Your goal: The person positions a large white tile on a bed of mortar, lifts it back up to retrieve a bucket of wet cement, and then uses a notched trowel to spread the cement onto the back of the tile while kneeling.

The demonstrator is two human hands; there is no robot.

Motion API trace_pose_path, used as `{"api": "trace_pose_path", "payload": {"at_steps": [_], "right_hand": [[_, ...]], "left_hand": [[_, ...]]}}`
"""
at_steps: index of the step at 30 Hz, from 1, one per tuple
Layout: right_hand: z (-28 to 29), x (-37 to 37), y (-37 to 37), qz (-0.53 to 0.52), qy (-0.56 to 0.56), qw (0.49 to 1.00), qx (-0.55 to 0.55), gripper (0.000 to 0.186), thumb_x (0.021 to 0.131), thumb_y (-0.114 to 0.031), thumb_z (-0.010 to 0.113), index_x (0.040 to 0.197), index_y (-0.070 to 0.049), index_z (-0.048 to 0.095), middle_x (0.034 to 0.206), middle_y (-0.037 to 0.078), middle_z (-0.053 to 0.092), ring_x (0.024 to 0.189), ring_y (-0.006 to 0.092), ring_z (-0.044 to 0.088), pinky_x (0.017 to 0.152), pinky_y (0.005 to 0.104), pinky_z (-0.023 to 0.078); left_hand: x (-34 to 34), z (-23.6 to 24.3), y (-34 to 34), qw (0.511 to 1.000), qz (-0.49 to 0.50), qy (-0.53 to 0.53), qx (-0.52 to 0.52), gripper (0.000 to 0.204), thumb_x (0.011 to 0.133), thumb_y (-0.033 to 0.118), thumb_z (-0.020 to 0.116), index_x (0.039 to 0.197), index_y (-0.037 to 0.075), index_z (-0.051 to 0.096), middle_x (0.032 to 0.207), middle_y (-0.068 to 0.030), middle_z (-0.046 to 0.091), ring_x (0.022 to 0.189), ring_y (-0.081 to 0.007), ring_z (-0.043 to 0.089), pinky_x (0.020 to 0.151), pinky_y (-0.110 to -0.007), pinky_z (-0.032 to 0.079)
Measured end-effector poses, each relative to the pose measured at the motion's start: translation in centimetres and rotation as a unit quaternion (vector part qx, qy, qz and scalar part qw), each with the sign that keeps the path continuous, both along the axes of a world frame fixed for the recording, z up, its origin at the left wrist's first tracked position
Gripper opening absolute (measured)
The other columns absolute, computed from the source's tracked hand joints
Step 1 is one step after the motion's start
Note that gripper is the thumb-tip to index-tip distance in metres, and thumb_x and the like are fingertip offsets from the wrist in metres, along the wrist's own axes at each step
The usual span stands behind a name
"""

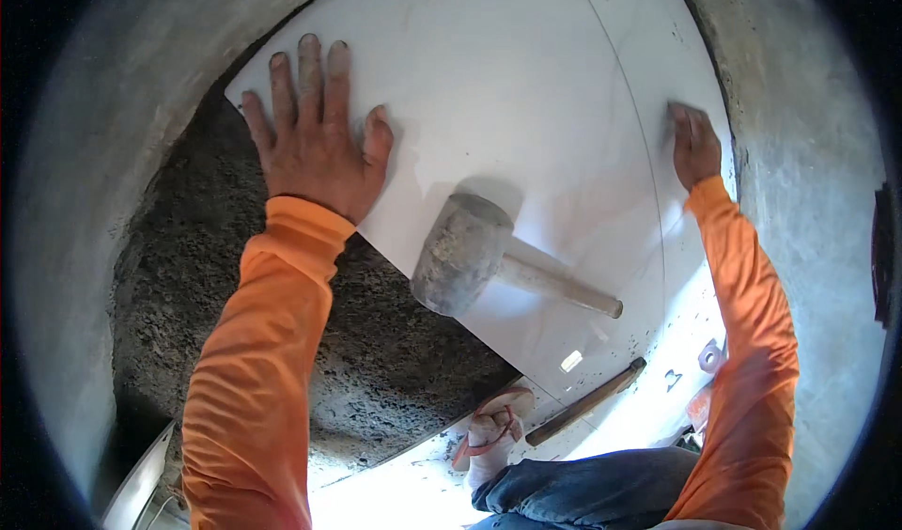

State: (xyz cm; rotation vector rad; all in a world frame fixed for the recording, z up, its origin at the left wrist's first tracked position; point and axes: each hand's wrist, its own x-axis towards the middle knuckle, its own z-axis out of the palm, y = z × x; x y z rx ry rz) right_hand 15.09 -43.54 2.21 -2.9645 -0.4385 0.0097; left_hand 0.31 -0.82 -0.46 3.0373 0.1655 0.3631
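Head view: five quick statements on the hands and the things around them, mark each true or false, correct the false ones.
1. The bare left hand is spread out on the large glossy white tile. True.
2. The mallet with a grey cylindrical head and pale wooden handle lies on the white tile. True.
3. The bare right hand grips the mallet's handle. False: it is apart from the mallet, near the grey wall on the right.
4. A dark, rough, gritty bed shows beside the white tile. True.
5. The long brown wooden stick lies above the mallet in the picture. False: it lies below it, nearer the dark blue trouser leg.
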Motion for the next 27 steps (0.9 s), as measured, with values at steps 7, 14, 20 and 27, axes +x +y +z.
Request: {"api": "trace_pose_path", "payload": {"at_steps": [7, 14, 20, 27], "right_hand": [[7.4, -14.5, -3.0, 0.069, 0.05, 0.994, -0.067, 0.033, 0.085, -0.016, 0.052, 0.114, -0.001, 0.05, 0.109, 0.017, 0.053, 0.105, 0.0332, 0.049, 0.092, 0.0369, 0.038], [4.1, -25.6, 7.1, 0.106, 0.162, 0.981, 0.033, 0.05, 0.078, -0.031, 0.058, 0.116, -0.002, 0.044, 0.11, 0.019, 0.05, 0.105, 0.0335, 0.047, 0.09, 0.042, 0.039], [6.3, -30.2, 5.6, 0.077, 0.297, 0.948, 0.082, 0.03, 0.072, -0.022, 0.058, 0.091, 0.0, 0.049, 0.09, 0.019, 0.052, 0.083, 0.0361, 0.054, 0.072, 0.0425, 0.046], [16.9, -42.0, -7.6, -0.21, 0.137, 0.965, 0.075, 0.016, 0.071, -0.012, 0.058, 0.076, 0.0, 0.049, 0.065, 0.013, 0.047, 0.058, 0.0301, 0.05, 0.053, 0.0367, 0.043]], "left_hand": [[-1.6, -0.2, -0.6, 0.997, -0.071, 0.006, 0.034, 0.058, 0.091, 0.047, 0.027, 0.138, 0.012, 0.024, 0.143, -0.0122, 0.023, 0.131, -0.0346, 0.021, 0.104, -0.055, 0.013], [-2.7, -1.3, -3.7, 0.991, -0.131, -0.023, -0.009, 0.055, 0.093, 0.043, 0.024, 0.139, 0.013, 0.02, 0.145, -0.0093, 0.019, 0.134, -0.0285, 0.014, 0.107, -0.049, 0.01], [-4.4, -0.2, -4.6, 0.992, -0.12, 0.038, 0.024, 0.058, 0.092, 0.044, 0.026, 0.136, 0.006, 0.025, 0.141, -0.0166, 0.024, 0.132, -0.0327, 0.019, 0.104, -0.053, 0.015], [-7.2, 1.5, -15.6, 0.961, -0.27, 0.065, -0.022, 0.062, 0.086, 0.034, 0.04, 0.136, 0.003, 0.023, 0.141, -0.0176, 0.022, 0.132, -0.0319, 0.019, 0.103, -0.057, 0.013]]}}
